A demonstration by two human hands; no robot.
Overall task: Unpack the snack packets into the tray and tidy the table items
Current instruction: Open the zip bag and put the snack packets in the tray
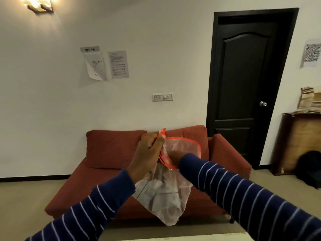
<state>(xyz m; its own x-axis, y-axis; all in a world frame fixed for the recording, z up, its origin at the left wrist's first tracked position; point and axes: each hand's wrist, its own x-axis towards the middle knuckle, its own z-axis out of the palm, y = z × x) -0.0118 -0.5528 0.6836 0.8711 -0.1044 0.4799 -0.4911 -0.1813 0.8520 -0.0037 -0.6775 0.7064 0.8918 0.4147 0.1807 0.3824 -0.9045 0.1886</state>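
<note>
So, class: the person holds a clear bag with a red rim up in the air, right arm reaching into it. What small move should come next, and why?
Probably draw the right arm back out with whatever it finds. The left hand pinches the red rim of the bag, holding its mouth open; the right hand is hidden inside.

"WS 06" in black on grey label on wall, above line-drawing sheet. Neighbouring text sheet too small to read. Right-edge patterned sheet blurred.

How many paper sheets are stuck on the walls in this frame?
4: WS 06 label, figure drawing below it, text sheet beside them, patterned sheet right of the door.
</note>
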